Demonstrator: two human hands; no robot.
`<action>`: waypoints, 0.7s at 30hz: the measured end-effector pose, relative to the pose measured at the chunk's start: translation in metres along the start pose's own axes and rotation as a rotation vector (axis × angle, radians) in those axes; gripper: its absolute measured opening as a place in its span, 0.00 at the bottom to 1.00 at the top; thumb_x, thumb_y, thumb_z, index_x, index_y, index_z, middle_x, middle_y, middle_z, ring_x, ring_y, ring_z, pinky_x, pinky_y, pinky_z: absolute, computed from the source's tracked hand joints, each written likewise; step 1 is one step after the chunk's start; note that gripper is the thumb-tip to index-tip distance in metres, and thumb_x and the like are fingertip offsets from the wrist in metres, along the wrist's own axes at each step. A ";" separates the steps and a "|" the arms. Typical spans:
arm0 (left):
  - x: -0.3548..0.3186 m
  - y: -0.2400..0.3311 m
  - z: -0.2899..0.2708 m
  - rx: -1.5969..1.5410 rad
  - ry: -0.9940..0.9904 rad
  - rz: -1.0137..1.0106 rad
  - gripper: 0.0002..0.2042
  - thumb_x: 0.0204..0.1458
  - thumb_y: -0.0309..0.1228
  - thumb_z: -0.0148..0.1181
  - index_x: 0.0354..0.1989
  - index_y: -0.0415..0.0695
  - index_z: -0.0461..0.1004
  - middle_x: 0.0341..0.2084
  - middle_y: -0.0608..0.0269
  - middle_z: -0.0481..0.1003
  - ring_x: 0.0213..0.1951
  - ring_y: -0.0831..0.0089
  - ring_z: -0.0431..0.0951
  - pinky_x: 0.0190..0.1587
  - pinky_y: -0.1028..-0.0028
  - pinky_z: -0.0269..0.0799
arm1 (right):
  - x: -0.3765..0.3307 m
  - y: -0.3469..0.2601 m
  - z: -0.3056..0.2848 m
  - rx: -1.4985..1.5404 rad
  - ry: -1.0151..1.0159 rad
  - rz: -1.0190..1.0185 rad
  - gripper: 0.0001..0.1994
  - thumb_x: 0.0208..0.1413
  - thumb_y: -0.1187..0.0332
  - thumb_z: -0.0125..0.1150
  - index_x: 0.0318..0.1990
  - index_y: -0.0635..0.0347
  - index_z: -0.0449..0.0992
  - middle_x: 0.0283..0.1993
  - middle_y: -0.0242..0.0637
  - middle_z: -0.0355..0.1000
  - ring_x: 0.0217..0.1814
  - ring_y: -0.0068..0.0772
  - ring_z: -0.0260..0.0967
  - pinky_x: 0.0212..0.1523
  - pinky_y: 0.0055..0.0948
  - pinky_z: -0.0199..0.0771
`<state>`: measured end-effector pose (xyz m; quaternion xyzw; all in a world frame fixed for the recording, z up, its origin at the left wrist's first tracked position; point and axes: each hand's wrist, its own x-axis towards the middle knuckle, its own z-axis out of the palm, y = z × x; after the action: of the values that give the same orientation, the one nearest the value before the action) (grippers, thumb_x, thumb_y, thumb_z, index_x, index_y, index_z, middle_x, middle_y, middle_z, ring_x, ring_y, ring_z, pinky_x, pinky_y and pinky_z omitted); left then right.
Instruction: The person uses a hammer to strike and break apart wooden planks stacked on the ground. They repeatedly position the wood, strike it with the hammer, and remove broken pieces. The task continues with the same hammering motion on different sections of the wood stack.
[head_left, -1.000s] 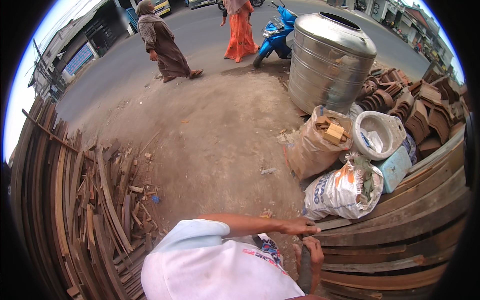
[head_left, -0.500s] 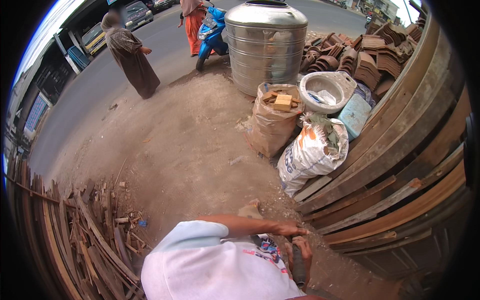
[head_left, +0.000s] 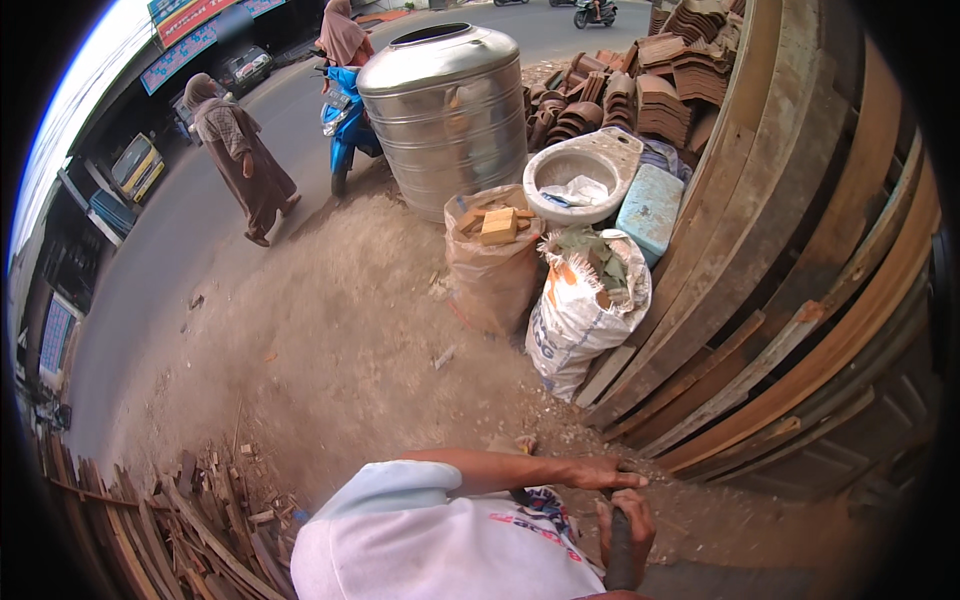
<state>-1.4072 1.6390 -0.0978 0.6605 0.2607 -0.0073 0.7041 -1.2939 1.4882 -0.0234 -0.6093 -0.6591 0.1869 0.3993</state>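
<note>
My right hand (head_left: 632, 523) is wrapped round a dark, rounded tool body or handle (head_left: 621, 556), which points down toward the lower edge. Just above it, my left hand (head_left: 600, 474) reaches across from the left with bent fingers closed near the far end of the tool. A small dark part shows beside its fingertips, too little to name. The working end of the tool and whatever it touches are hidden. My white shirt (head_left: 420, 545) fills the lower middle.
Wooden planks (head_left: 740, 270) lean along the right; scrap wood (head_left: 205, 520) lies lower left. Ahead stand a white sack (head_left: 590, 330), a sack of wood blocks (head_left: 490, 280), a toilet bowl (head_left: 548, 190), a metal tank (head_left: 450, 120) and roof tiles (head_left: 665, 95). A person (head_left: 240, 165) walks roadside near a blue scooter (head_left: 348, 125).
The view has swung right, so the sacks and tank sit farther left. Both hands appear slightly farther right, still at the tool. The walking person has come nearer the scooter.
</note>
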 end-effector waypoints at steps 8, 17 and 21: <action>0.031 -0.023 -0.019 0.001 0.065 0.019 0.38 0.59 0.65 0.55 0.54 0.35 0.77 0.50 0.46 0.80 0.50 0.58 0.79 0.56 0.59 0.72 | 0.042 -0.008 -0.004 -0.012 -0.043 0.185 0.16 0.46 0.77 0.76 0.41 0.63 0.75 0.45 0.50 0.74 0.48 0.56 0.75 0.47 0.44 0.76; 0.079 -0.059 -0.070 0.075 -0.020 -0.142 0.33 0.63 0.59 0.56 0.41 0.32 0.78 0.34 0.52 0.80 0.39 0.64 0.79 0.43 0.61 0.75 | 0.059 0.062 0.046 0.049 -0.086 0.125 0.14 0.49 0.75 0.74 0.40 0.65 0.75 0.45 0.50 0.74 0.48 0.55 0.75 0.48 0.43 0.75; 0.063 -0.054 -0.071 0.097 -0.024 -0.114 0.32 0.63 0.59 0.56 0.38 0.33 0.78 0.29 0.55 0.78 0.35 0.67 0.77 0.38 0.61 0.73 | 0.058 0.062 0.048 0.068 -0.114 0.121 0.13 0.51 0.74 0.74 0.39 0.65 0.75 0.45 0.51 0.75 0.48 0.54 0.75 0.49 0.43 0.75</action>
<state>-1.3977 1.7189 -0.1712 0.6778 0.2890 -0.0681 0.6726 -1.2865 1.5669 -0.0809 -0.6223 -0.6361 0.2675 0.3695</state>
